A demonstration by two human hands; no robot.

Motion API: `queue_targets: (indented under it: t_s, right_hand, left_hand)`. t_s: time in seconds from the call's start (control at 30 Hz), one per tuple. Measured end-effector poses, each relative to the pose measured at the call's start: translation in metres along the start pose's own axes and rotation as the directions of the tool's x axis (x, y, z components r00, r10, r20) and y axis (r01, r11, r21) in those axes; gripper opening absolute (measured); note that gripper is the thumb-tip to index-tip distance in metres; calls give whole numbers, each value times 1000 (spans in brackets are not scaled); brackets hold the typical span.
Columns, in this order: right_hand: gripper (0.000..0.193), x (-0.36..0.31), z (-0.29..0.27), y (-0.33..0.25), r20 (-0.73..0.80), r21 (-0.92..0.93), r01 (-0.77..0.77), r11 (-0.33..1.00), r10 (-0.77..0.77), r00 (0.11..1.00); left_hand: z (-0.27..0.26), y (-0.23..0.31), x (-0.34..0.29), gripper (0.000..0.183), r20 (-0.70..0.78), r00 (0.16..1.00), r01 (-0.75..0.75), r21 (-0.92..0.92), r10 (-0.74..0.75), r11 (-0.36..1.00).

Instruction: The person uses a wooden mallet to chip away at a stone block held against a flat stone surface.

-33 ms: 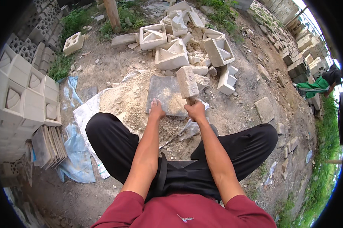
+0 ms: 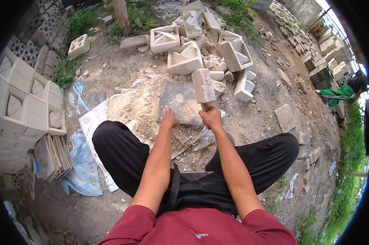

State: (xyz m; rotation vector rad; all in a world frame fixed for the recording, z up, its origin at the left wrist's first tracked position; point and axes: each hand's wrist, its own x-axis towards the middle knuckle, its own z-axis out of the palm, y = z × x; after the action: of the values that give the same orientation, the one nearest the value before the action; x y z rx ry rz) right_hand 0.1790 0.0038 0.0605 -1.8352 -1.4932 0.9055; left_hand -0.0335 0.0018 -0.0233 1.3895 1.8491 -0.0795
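My right hand [image 2: 211,117] is wrapped round the short handle of a mallet [image 2: 203,86]. The mallet's blocky, dusty head is raised, and in the picture it overlaps the right part of a dark flat slab [image 2: 169,96]. Pale powder [image 2: 183,103] lies scattered on the slab. My left hand [image 2: 168,118] rests at the slab's near edge, fingers stretched out over it and holding nothing. Left of the slab spreads a heap of sandy powder [image 2: 129,104] on a white sheet [image 2: 95,122].
Broken pale hollow blocks [image 2: 185,61] are piled beyond the slab. Moulded blocks [image 2: 35,110] are stacked at the left, above thin boards [image 2: 53,157] and blue sheeting [image 2: 84,171]. A wooden post [image 2: 121,16] stands far back. Another person [image 2: 342,92] bends at the far right.
The mallet's head has shifted very slightly up and to the right. My left hand and the slab have not visibly moved.
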Motion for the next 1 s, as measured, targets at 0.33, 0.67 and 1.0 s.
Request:
queue_targets:
  t_s: [0.33, 0.67, 1.0]
  right_hand:
    - [36, 13, 5, 60, 118, -202, -267, 942, 294, 948]
    - [31, -5, 24, 123, 58, 124, -413, 902, 409, 911]
    - [33, -14, 44, 108, -3, 321, -357, 877, 378, 926]
  left_hand:
    - [-6, 0, -4, 87, 16, 999, 43, -21, -43, 999]
    - [2, 10, 1, 60, -570, 805, 19, -250, -163, 968]
    - [-14, -26, 26, 66, -440, 795, 242, -401, -417, 884]
